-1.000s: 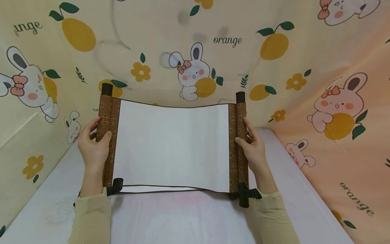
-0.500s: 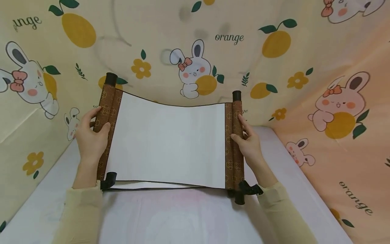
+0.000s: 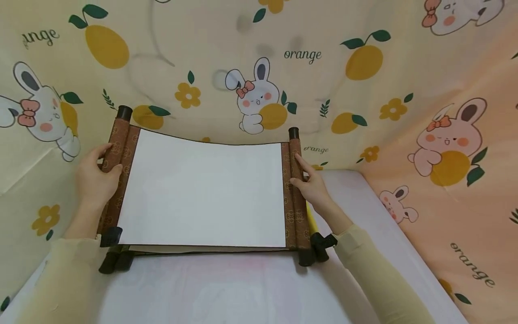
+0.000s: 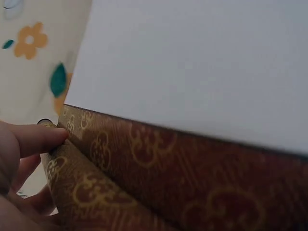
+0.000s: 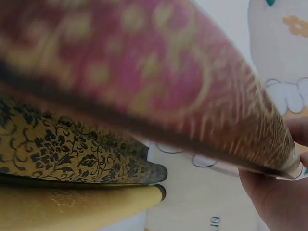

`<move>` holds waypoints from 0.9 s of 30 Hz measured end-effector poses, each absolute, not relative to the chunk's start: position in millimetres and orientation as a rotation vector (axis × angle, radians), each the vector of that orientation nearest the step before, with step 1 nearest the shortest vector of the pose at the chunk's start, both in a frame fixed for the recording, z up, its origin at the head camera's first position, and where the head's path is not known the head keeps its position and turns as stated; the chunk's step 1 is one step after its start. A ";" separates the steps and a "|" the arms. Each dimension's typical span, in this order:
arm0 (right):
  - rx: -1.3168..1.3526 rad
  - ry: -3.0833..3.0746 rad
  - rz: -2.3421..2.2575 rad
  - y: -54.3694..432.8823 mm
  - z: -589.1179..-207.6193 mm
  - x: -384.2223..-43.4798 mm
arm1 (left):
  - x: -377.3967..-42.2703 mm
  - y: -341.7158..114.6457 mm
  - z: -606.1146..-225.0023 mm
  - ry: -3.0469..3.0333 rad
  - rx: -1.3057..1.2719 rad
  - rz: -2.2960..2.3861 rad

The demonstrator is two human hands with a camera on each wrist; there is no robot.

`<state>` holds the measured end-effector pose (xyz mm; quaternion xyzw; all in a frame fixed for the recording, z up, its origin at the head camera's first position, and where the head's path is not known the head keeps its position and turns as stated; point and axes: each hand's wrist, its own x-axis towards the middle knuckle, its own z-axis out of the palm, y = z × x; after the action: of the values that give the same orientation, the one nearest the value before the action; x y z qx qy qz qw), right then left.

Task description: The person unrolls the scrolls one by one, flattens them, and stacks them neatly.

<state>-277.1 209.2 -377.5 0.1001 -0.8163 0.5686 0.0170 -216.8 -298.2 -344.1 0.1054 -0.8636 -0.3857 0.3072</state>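
Between my two hands a hanging scroll is partly unrolled, its blank white paper facing me. Brown brocade with gold figures covers its rolled ends, which have black knobs. My left hand grips the left roller, thumb on the front; in the left wrist view the thumb presses the brocade. The right roller is held by my right hand, thumb in front and fingers along the outer side. Beneath, in the right wrist view, lie a gold-and-black floral scroll and a yellow scroll, mostly hidden in the head view.
Black knobs of rolls underneath stick out at the lower left. All this is over a white tabletop. A printed cloth with rabbits and oranges hangs behind and along the sides.
Both hands have shifted left with the scroll. Its left end rose, then came down a little, and leans more. A yellow strip and black knobs beneath have come into sight.
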 end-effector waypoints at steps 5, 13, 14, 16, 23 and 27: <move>0.348 -2.610 1.691 204.7 -383.0 -290.5 | -225.9 -316.0 -353.2 -2.405 0.256 -1.014; 0.380 -2.710 1.646 200.9 -401.0 -311.2 | -237.7 -341.7 -371.3 -2.579 0.185 -0.960; 0.387 -2.718 1.640 200.6 -403.9 -313.5 | -238.9 -344.0 -373.6 -2.592 0.174 -0.968; 0.405 -2.740 1.630 200.6 -409.4 -317.2 | -241.2 -347.9 -378.7 -2.618 0.157 -0.980; 0.403 -2.823 1.578 200.6 -426.1 -328.1 | -248.3 -358.2 -393.2 -2.713 0.047 -0.944; 0.374 -2.869 1.548 201.0 -433.0 -333.4 | -254.6 -363.3 -399.6 -2.751 -0.017 -0.930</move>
<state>-333.4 201.0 -433.0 0.1136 -0.8722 0.4706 -0.0696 -254.6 -363.3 -399.6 -0.0059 -0.9406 -0.3182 0.1186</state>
